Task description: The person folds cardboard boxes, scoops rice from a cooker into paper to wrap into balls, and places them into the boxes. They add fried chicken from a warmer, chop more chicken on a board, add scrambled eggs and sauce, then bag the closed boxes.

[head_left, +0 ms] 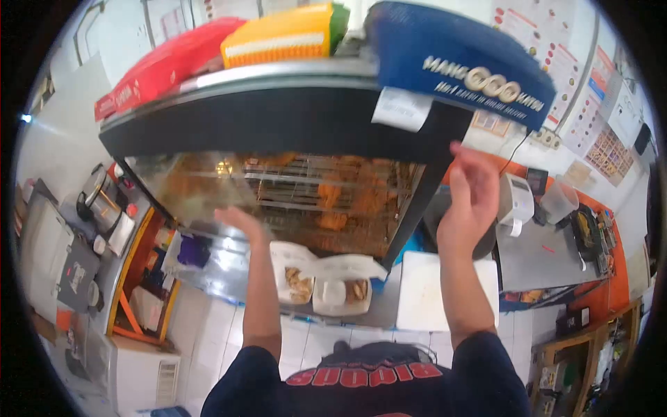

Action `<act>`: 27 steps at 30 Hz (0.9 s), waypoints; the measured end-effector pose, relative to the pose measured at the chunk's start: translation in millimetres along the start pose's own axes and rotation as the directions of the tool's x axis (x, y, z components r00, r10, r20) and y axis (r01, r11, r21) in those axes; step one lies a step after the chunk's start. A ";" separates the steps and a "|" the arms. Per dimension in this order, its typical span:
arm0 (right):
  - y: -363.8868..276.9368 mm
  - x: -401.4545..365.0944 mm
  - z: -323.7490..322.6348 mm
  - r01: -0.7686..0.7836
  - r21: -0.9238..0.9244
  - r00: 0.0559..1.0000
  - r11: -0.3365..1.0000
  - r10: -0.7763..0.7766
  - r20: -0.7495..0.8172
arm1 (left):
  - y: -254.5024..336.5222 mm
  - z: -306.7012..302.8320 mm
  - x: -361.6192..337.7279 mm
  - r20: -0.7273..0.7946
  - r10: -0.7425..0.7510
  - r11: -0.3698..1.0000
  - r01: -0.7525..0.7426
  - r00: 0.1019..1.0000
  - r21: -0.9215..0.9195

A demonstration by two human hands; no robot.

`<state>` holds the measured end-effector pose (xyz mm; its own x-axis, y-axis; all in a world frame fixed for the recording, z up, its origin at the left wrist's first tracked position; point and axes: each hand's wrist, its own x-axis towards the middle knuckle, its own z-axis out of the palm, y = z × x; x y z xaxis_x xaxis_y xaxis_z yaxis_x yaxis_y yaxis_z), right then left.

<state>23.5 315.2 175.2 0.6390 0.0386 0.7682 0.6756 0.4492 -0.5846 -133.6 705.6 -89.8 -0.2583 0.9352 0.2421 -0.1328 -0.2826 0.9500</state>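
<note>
My left hand is stretched out in front of the glass of a food warmer cabinet, its fingers extended and a little blurred. Nothing shows in it. My right hand is raised beside the cabinet's right edge, fingers loosely bent and apart, holding nothing I can see. Behind the glass, browned fried pieces lie on wire racks. Below, two open paper food boxes stand on the counter, with cut fried pieces and a small white cup inside.
On the cabinet top are a blue box, a yellow box and a red box; a paper slip hangs in front. A white cutting board lies right of the food boxes. A label printer stands farther right.
</note>
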 end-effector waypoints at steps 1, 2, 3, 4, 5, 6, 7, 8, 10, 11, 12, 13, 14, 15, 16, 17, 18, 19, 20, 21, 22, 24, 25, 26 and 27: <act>1.8 2.3 8.9 0.021 0.019 1.000 1.000 -0.021 0.008 | 15.5 1.6 -15.3 0.031 -0.053 0.998 0.055 0.998 -0.040; 5.2 4.5 17.9 0.040 0.042 0.999 0.998 -0.041 0.017 | -8.8 6.4 -20.4 0.031 0.068 0.986 -0.072 0.997 0.152; 1.7 5.2 26.0 0.030 0.007 0.999 1.000 -0.030 0.027 | 1.2 7.8 -37.7 0.059 0.033 0.996 -0.038 0.998 0.078; -2.5 5.2 32.9 0.021 -0.030 0.999 0.999 -0.020 0.034 | -33.1 10.6 -35.8 0.104 0.048 0.985 -0.064 0.993 0.161; -1.2 4.0 36.8 0.025 -0.017 0.999 1.000 -0.024 0.028 | -1.2 6.3 -66.3 0.188 -0.033 0.987 0.002 0.982 0.161; 0.2 1.7 38.5 0.032 -0.008 0.999 0.999 -0.031 0.019 | 14.3 0.0 -92.3 0.322 -0.051 0.995 0.020 0.945 0.100; -1.6 -3.2 37.6 0.005 0.021 1.000 1.000 -0.005 -0.003 | 58.7 -8.8 -117.0 0.421 -0.122 0.987 0.066 0.899 0.144; 2.3 -13.9 30.6 -0.030 -0.006 1.000 1.000 0.030 -0.003 | 57.2 -15.4 -133.2 0.518 -0.104 0.993 0.060 0.849 0.100; 8.2 -29.3 13.5 -0.052 0.047 0.998 0.998 0.053 -0.018 | 71.6 -33.2 -162.8 0.586 -0.057 0.998 0.037 0.808 0.046; 13.7 -40.0 0.9 -0.068 0.033 0.998 0.997 0.068 -0.007 | 60.6 -48.4 -173.7 0.598 -0.079 0.997 0.052 0.798 0.062; 20.3 -52.3 -16.2 -0.078 0.014 0.997 0.997 0.078 -0.014 | 43.1 -69.2 -182.3 0.618 -0.041 0.991 -0.049 0.785 0.127; 27.4 -67.8 -37.2 -0.153 -0.104 0.988 0.983 0.149 -0.042 | 22.1 -93.0 -189.6 0.643 0.000 0.971 -0.155 0.766 0.184; 33.7 -83.5 -59.2 -0.224 -0.215 0.974 0.951 0.211 -0.080 | 1.6 -114.6 -195.6 0.670 0.044 0.937 -0.263 0.741 0.229; 36.8 -100.4 -82.0 -0.297 -0.275 0.954 0.914 0.274 -0.118 | -14.8 -130.9 -201.7 0.700 0.088 0.890 -0.371 0.709 0.264; 37.9 -119.7 -108.1 -0.370 -0.332 0.929 0.868 0.334 -0.162 | -24.8 -142.5 -210.7 0.714 0.082 0.893 -0.369 0.695 0.257; 41.4 -140.5 -139.7 -0.463 -0.388 0.886 0.797 0.422 -0.192 | -34.4 -148.7 -219.3 0.765 0.028 0.809 -0.463 0.644 0.361; 42.1 -164.1 -172.4 -0.548 -0.446 0.836 0.708 0.492 -0.245 | -46.4 -151.9 -231.7 0.815 -0.032 0.712 -0.559 0.578 0.425; 43.3 -189.4 -198.1 -0.565 -0.487 0.823 0.666 0.496 -0.276 | -65.5 -154.0 -239.5 0.821 0.024 0.634 -0.643 0.571 0.429; 40.5 -213.0 -222.4 -0.578 -0.533 0.814 0.618 0.483 -0.323 | -92.7 -151.8 -243.0 0.833 0.090 0.562 -0.718 0.546 0.410; 33.4 -234.4 -236.8 -0.624 -0.540 0.778 0.564 0.516 -0.359 | -126.3 -149.7 -240.1 0.847 0.045 0.491 -0.751 0.529 0.443; 32.4 -259.5 -261.4 -0.602 -0.613 0.786 0.511 0.512 -0.345 | -128.8 -143.2 -241.0 0.859 0.000 0.474 -0.756 0.513 0.451; 18.5 -292.6 -275.3 -0.738 -0.495 0.672 0.458 0.564 -0.481 | -124.0 -126.3 -236.0 0.842 -0.119 0.425 -0.739 0.526 0.522; 15.4 -303.9 -285.6 -0.791 -0.433 0.611 0.432 0.591 -0.527 | -95.6 -117.8 -240.0 0.850 -0.152 0.382 -0.763 0.504 0.521; 11.7 -310.6 -294.9 -0.838 -0.363 0.546 0.408 0.627 -0.556 | -97.2 -115.2 -244.2 0.878 -0.118 0.257 -0.840 0.463 0.478; 4.9 -310.9 -302.4 -0.841 -0.354 0.541 0.410 0.610 -0.579 | -100.2 -116.1 -240.6 0.900 -0.089 0.119 -0.893 0.427 0.435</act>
<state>-60.7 35.5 -145.4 0.9709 -0.2214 -0.0919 -0.1300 -0.1644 -0.9778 -169.3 484.2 -266.1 0.7629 0.6160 0.1963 0.6308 -0.7758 -0.0170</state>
